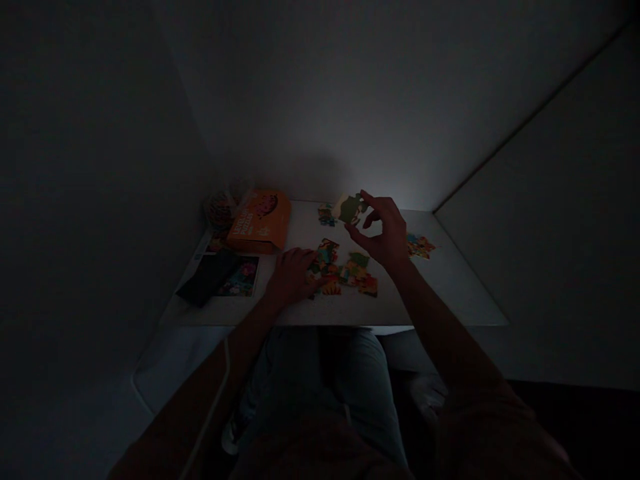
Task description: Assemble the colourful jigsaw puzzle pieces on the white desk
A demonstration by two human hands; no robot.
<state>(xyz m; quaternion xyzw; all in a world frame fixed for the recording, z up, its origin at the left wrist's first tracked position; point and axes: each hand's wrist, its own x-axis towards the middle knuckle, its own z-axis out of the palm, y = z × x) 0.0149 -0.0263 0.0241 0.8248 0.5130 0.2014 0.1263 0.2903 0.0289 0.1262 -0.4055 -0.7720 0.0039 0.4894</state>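
Note:
My right hand (pixel 383 230) is raised over the white table, pinching a green and pale jigsaw puzzle piece (pixel 349 208) between thumb and fingers. It may be more than one joined piece; the dim light hides this. My left hand (pixel 293 277) lies low on the tabletop, fingers spread, at the left side of a partly joined group of puzzle pieces (pixel 329 270). Its fingertips touch or overlap that group. Just to the right lies another cluster of puzzle pieces (pixel 357 273) in green, yellow and red.
An orange puzzle box (pixel 263 223) stands at the back left, beside a clear container (pixel 220 207). In front, a dark object (pixel 207 277) lies over a printed picture sheet (pixel 245 277). More pieces (pixel 326 214) sit near the wall, others (pixel 421 247) to the right. A white cable (pixel 215 407) crosses my left arm.

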